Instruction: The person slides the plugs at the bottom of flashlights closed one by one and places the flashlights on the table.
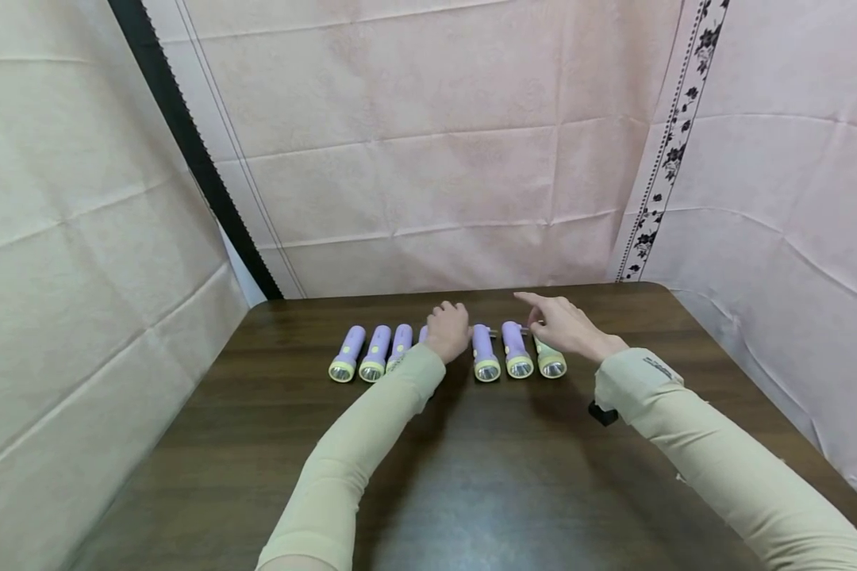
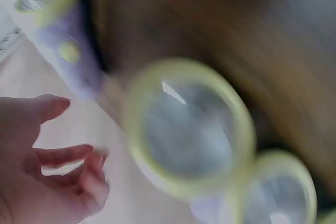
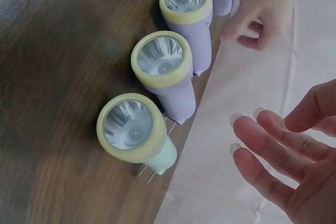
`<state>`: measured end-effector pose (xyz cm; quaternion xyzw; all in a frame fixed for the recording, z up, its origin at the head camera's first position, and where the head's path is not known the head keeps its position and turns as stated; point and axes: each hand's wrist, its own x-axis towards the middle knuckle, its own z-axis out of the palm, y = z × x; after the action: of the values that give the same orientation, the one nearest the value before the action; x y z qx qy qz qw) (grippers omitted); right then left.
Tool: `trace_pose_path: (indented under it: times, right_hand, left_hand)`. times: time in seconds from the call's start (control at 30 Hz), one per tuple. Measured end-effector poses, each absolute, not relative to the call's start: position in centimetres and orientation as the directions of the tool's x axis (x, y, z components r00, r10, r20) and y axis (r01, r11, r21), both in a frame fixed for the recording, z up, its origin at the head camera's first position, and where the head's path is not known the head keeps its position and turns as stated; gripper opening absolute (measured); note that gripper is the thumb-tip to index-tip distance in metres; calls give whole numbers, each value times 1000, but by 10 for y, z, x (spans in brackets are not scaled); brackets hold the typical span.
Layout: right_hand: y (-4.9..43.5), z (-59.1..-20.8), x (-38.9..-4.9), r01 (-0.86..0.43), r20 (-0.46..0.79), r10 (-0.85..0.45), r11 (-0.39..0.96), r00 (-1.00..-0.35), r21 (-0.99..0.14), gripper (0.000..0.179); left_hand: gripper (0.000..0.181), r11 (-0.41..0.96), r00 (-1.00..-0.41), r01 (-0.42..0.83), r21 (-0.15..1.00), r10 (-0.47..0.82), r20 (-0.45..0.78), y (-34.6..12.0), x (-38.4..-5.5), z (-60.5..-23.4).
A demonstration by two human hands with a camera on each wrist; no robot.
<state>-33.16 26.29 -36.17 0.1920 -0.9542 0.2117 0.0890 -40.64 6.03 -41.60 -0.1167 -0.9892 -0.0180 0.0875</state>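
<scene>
Several purple flashlights (image 1: 347,354) with yellow rims lie in a row on the table, lenses toward me. At the row's right end is a pale green flashlight (image 1: 550,359), metal prongs showing at its tail in the right wrist view. My left hand (image 1: 448,329) hovers over the row's middle, overlapping one purple flashlight (image 1: 423,334); its fingers are loosely bent with nothing between them in the left wrist view. Above the green flashlight's tail, my right hand (image 1: 566,323) has its index finger stretched out to the left, the other fingers loosely bent and holding nothing.
The dark wooden table (image 1: 271,476) has its far edge just behind the flashlights. Pale cloth (image 1: 428,182) hangs behind it and along both sides. A black item (image 1: 603,413) shows at the right cuff.
</scene>
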Motion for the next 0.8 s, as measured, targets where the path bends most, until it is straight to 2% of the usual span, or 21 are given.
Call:
trace_pose_path:
  times: [0.13,0.23,0.43,0.63,0.8]
  right_hand:
    - [265,-364,-332,-405,257,-327,838,-909,-367,60]
    - [266,-364,-331,-407,254,-330,832,-909,-378,58]
    - [268,-367,-331,-402,245,-328,827,-913,-393,56]
    - [272,-370,-331,-398,253,-317,825,-914,-402,55]
    - [275,-368,-331,-404,288,-301,810,-909,-425,55]
  left_hand:
    - [47,941,-974,222,254,205,93,77,-401,-415]
    - [53,918,-987,157,363,159,26,85,-399,-419]
    - [61,891,-993,89,445,116,-33,89,-401,-429]
    - [61,864,-987,114,490,155,-44,84,-401,-426]
    - [70,852,-986,144,504,165,4,79,-400,-412]
